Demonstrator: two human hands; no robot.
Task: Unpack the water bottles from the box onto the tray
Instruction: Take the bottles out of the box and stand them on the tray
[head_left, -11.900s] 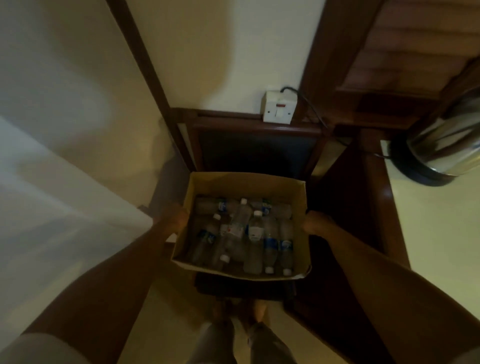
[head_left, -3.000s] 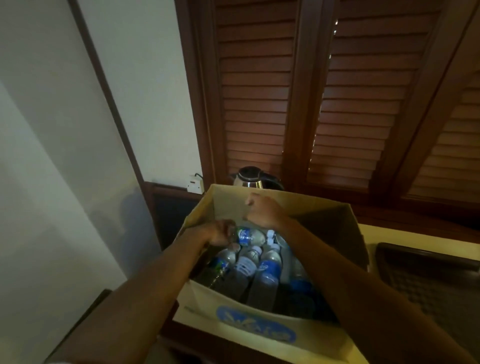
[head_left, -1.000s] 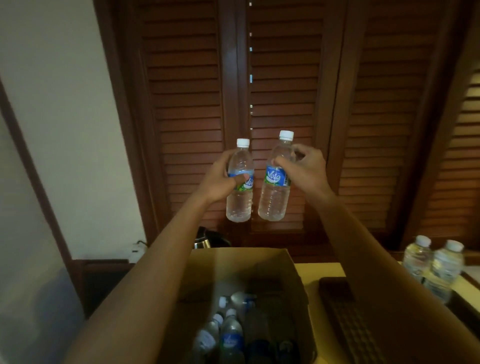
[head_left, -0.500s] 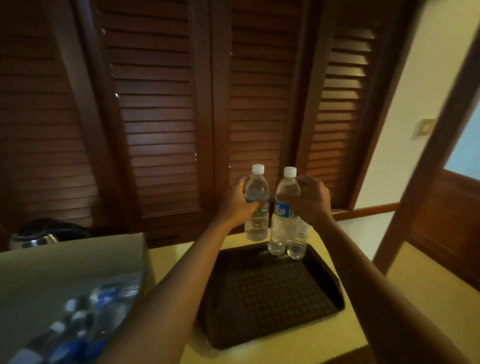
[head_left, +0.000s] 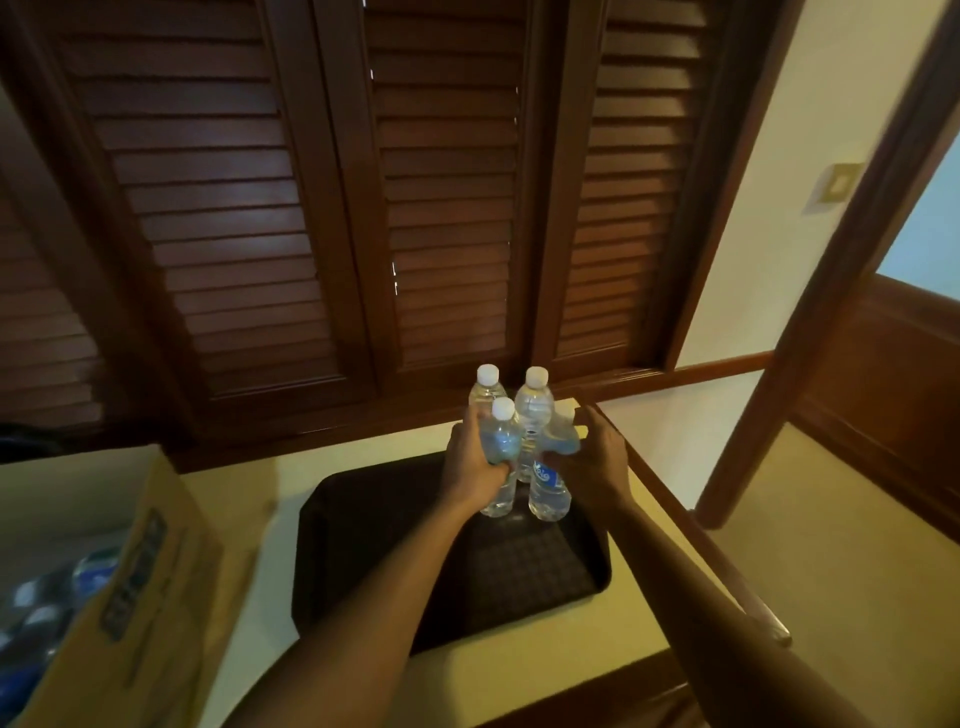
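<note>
Bottles are going onto the dark brown plastic tray (head_left: 374, 545) on the pale yellow counter, at its far right corner. Four clear plastic water bottles with white caps and blue labels are there, as far as I can count: two standing free at the back, the back-left bottle (head_left: 487, 387) and the back-right bottle (head_left: 534, 405), plus two in hand. The left hand (head_left: 470, 467) is curled round the front-left bottle (head_left: 500, 452), whose base sits on or just above the tray. The right hand (head_left: 595, 467) grasps the front-right bottle (head_left: 548, 491), its cap blurred. So the job looks barely begun: the open brown cardboard box (head_left: 150, 566) at the left edge holds several more bottles, blurred beyond counting. Most of the tray's surface is bare.
</note>
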